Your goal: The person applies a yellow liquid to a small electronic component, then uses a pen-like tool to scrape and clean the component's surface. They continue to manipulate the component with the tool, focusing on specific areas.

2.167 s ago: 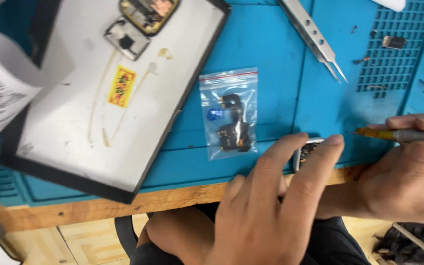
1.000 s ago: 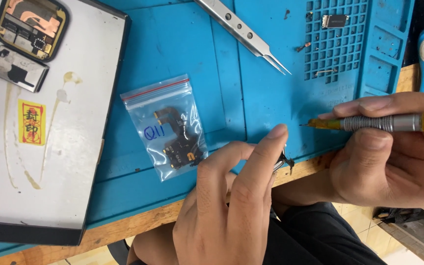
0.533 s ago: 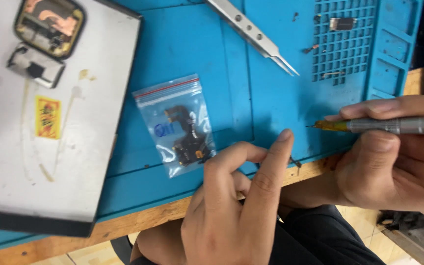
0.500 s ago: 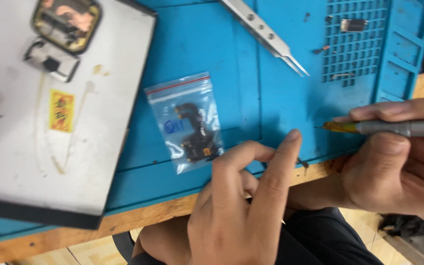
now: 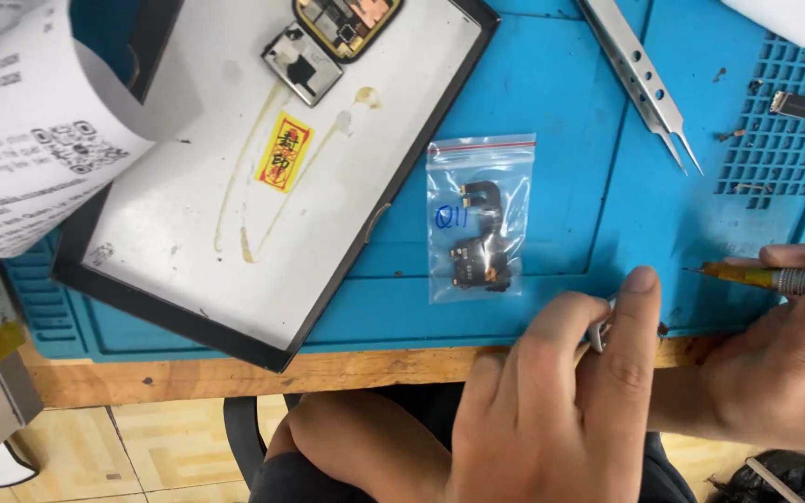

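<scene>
Fingers of the left hand (image 5: 552, 410) pinch what seems a small metal part (image 5: 600, 331); right hand (image 5: 784, 359) grips a screwdriver (image 5: 775, 278), its tip clear of the part; bagged spare (image 5: 479, 219) unopened.

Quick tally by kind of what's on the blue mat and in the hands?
Tweezers: 1
Clear zip bag of parts: 1
White tray: 1
Opened devices on the tray: 1
Screwdriver in the right hand: 1
Small metal part under the left hand: 1
Total: 6

Plastic bag (image 5: 480, 219) lies on the mat (image 5: 561, 93) just beyond the left hand (image 5: 552, 410); tray (image 5: 235, 214) farther left; tweezers (image 5: 643, 79) beyond the right hand (image 5: 784, 363).
</scene>
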